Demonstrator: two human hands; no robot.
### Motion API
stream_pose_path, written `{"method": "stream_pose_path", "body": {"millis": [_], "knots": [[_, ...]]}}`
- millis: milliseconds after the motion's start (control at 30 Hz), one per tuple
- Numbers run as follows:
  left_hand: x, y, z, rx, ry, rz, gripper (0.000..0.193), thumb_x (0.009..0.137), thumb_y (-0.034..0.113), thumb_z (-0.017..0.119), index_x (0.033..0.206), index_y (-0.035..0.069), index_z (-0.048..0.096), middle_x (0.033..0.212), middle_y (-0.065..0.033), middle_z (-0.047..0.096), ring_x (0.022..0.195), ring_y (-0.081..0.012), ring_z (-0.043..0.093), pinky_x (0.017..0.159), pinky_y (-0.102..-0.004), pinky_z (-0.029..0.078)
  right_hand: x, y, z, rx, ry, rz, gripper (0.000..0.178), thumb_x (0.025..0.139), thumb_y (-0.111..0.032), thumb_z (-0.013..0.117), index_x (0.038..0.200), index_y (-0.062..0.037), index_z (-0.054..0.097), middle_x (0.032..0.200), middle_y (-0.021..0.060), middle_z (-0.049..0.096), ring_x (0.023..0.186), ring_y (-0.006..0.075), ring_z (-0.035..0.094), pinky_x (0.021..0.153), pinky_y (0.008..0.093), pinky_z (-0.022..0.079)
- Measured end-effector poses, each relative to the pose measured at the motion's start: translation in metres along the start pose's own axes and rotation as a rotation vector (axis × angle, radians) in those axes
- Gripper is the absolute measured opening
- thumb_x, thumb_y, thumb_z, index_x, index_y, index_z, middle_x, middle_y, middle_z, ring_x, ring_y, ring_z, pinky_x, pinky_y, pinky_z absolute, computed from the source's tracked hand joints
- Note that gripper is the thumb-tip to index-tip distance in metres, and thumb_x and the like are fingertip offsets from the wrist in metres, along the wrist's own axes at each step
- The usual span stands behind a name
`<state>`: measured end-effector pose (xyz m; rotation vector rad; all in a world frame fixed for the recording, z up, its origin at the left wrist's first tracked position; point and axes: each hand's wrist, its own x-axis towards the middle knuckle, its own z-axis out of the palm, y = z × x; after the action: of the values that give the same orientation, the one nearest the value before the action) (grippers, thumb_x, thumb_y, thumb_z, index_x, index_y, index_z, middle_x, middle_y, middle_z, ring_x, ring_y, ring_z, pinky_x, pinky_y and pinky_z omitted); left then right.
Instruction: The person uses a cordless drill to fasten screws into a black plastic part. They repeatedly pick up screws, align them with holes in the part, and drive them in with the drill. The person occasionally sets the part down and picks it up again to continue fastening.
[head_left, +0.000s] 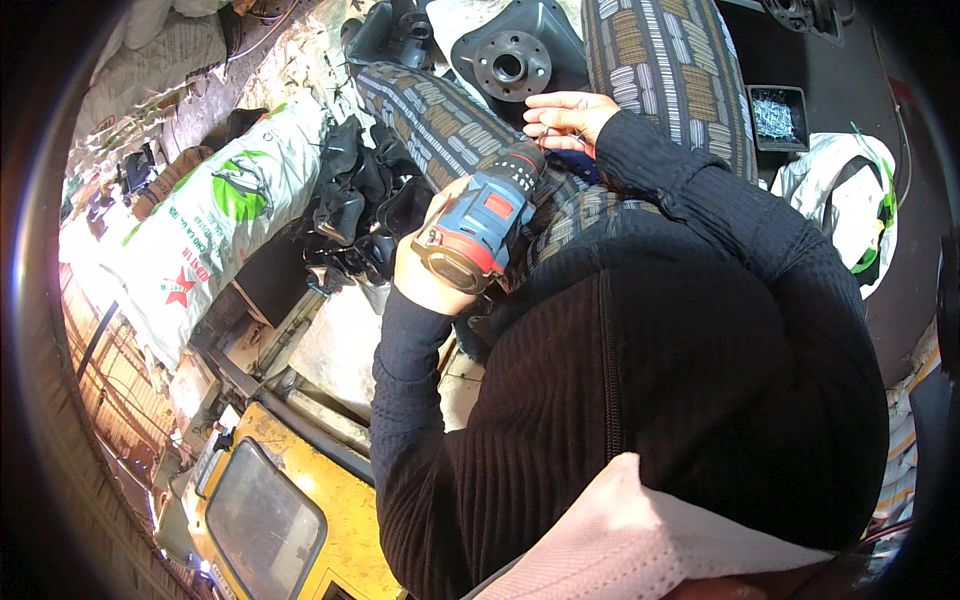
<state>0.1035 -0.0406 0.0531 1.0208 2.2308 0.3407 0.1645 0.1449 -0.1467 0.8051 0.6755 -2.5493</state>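
Observation:
My left hand (432,262) is wrapped round the body of a blue, red and black cordless drill (488,212). The drill's black chuck points up and away, toward my right hand (572,122). My right hand is beside the chuck's tip, its upper fingers stretched out to the left. Its lower fingertips come together near the tip; whatever is between them is too small to tell. Just beyond my fingers, between my patterned trouser legs, is a black moulded part (565,48) with a round metal flange (511,66) that has a ring of holes.
A black tray (797,141) of small silvery screws is at my right, above a white plastic bag (835,180). On the left, black moulded parts (345,195) are piled beside a large white and green sack (225,215). A yellow machine panel with a window (330,500) stands at lower left.

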Motion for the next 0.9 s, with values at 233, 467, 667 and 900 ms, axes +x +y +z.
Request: {"method": "stream_pose_path", "body": {"millis": [233, 467, 667, 900], "knots": [[0.014, -0.003, -0.009, 0.226, 0.079, 0.156, 0.034, 0.069, 0.015, 0.067, 0.102, 0.009, 0.060, 0.098, -0.0111, 0.062, 0.092, -0.0312, 0.060, 0.082, -0.0407, 0.047, 0.004, 0.000, 0.001, 0.063, 0.059, -0.054, 0.036, 0.092, -0.013, 0.051, 0.126, -0.0036, 0.047, 0.116, 0.0115, 0.059, 0.107, 0.0187, 0.058, 0.085, 0.0312, 0.052], [0.022, -0.022, -0.022, 0.343, 0.124, 0.142, 0.027, 0.072, 0.015, 0.067, 0.097, 0.008, 0.062, 0.092, -0.0113, 0.062, 0.084, -0.0307, 0.061, 0.073, -0.0400, 0.049, 0.015, 0.007, -0.004, 0.034, 0.166, 0.052, 0.028, 0.095, -0.020, 0.046, 0.115, -0.0029, 0.055, 0.090, 0.0052, 0.060, 0.075, 0.0137, 0.062, 0.065, 0.0292, 0.055], [0.039, -0.047, -0.013, 0.182, 0.100, 0.069, 0.026, 0.071, 0.012, 0.067, 0.097, 0.008, 0.062, 0.091, -0.0108, 0.062, 0.084, -0.0307, 0.061, 0.073, -0.0392, 0.049, 0.014, 0.012, -0.006, 0.042, 0.237, 0.076, 0.027, 0.097, -0.022, 0.042, 0.112, -0.0038, 0.054, 0.078, 0.0022, 0.053, 0.058, 0.0100, 0.053, 0.057, 0.0310, 0.057], [0.059, -0.047, -0.025, 0.067, 0.018, 0.018, 0.036, 0.068, 0.010, 0.068, 0.102, 0.009, 0.060, 0.098, -0.0113, 0.062, 0.091, -0.0305, 0.060, 0.081, -0.0387, 0.047, 0.019, 0.008, 0.002, 0.006, 0.299, 0.034, 0.029, 0.095, -0.032, 0.048, 0.107, -0.0064, 0.056, 0.063, -0.0045, 0.039, 0.046, 0.0047, 0.033, 0.038, 0.0222, 0.032]]}}
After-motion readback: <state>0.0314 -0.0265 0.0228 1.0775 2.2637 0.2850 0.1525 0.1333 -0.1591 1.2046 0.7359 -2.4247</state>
